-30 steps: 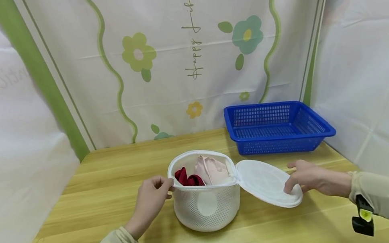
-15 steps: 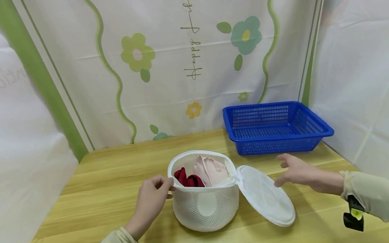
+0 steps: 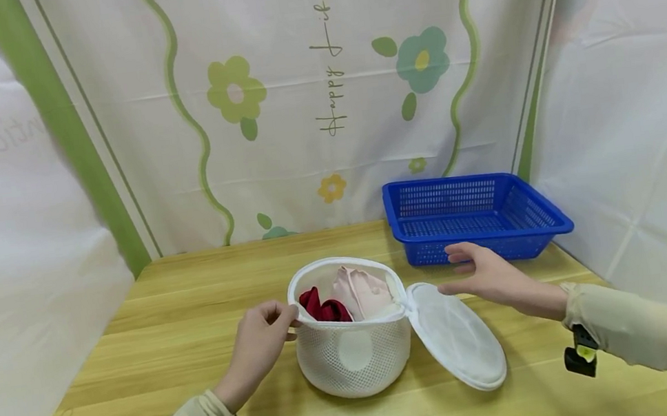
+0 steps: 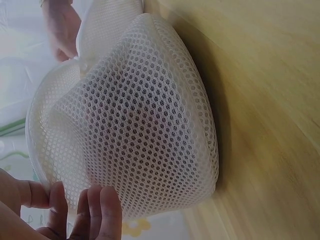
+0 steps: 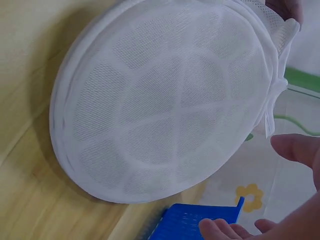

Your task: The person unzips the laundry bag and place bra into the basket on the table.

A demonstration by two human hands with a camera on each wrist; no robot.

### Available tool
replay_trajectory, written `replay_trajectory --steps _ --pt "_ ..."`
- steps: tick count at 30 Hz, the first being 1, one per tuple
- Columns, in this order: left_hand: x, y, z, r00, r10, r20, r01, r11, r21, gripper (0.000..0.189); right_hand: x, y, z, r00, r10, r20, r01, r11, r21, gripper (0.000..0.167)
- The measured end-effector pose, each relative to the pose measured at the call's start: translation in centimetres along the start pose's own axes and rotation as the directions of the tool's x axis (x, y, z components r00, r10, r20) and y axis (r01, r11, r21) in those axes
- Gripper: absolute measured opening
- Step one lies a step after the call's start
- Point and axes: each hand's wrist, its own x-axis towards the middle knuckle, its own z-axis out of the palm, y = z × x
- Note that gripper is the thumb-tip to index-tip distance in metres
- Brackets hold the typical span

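Note:
A white mesh laundry bag (image 3: 355, 361) stands on the table with its round lid (image 3: 458, 338) folded out to the right. Inside lie a dark red cloth (image 3: 323, 306) and a pale pink garment (image 3: 361, 291). My left hand (image 3: 264, 334) pinches the left side of the bag's rim between thumb and fingers; the left wrist view shows the fingertips at the mesh edge. Above the lid, my right hand (image 3: 492, 279) hovers with fingers spread and nothing in them. In the right wrist view the lid (image 5: 170, 110) fills much of the frame, apart from the thumb.
At the back right of the wooden table (image 3: 206, 286) sits a blue perforated basket (image 3: 482, 245) with nothing in it. Printed curtains (image 3: 290, 158) enclose the table at the back and both sides.
My right hand has let go of the lid and moved up and left towards the basket's front. The lid has dropped lower beside the bag. My left hand stays at the rim.

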Motion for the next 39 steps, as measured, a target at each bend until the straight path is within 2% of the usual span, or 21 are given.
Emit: replay_trajectory --steps 4,9,16,22,26,34,37,39 --pt "0.0 0.1 0.0 1.0 0.005 -0.001 -0.005 1.0 0.003 0.022 0.4 -0.7 0.1 0.998 -0.053 -0.023 0.052 0.998 -0.02 0.089" --pt "0.0 0.1 -0.1 1.0 0.009 0.002 -0.009 1.0 -0.007 0.021 1.1 -1.7 0.3 0.994 -0.108 -0.021 0.108 0.994 0.001 0.089" --pt "-0.1 0.1 -0.2 1.0 0.016 0.008 -0.016 1.0 -0.003 0.021 1.6 -3.3 1.0 0.982 -0.186 -0.024 0.186 0.982 0.003 0.08" --pt "-0.3 0.2 -0.4 1.0 0.015 0.025 -0.015 1.0 -0.016 0.021 2.0 -5.0 1.6 0.976 -0.216 0.002 0.216 0.976 -0.003 0.075" --pt "-0.5 0.2 -0.4 0.999 0.014 0.035 -0.013 0.999 -0.032 0.022 2.3 -6.2 2.1 0.964 -0.262 0.032 0.262 0.965 0.006 0.072" --pt "-0.7 0.3 -0.4 0.999 0.024 0.044 -0.022 0.999 -0.034 0.021 2.7 -7.8 3.4 0.919 -0.372 0.129 0.37 0.928 0.044 0.067" --pt "-0.8 0.3 -0.4 0.999 0.026 0.046 -0.024 0.999 -0.031 0.021 3.0 -8.0 3.9 0.884 -0.433 0.177 0.432 0.901 0.044 0.067" --pt "-0.8 0.3 -0.5 0.999 0.028 0.046 -0.027 0.999 -0.03 0.021 3.2 -8.1 4.1 0.846 -0.489 0.212 0.498 0.867 0.016 0.066"
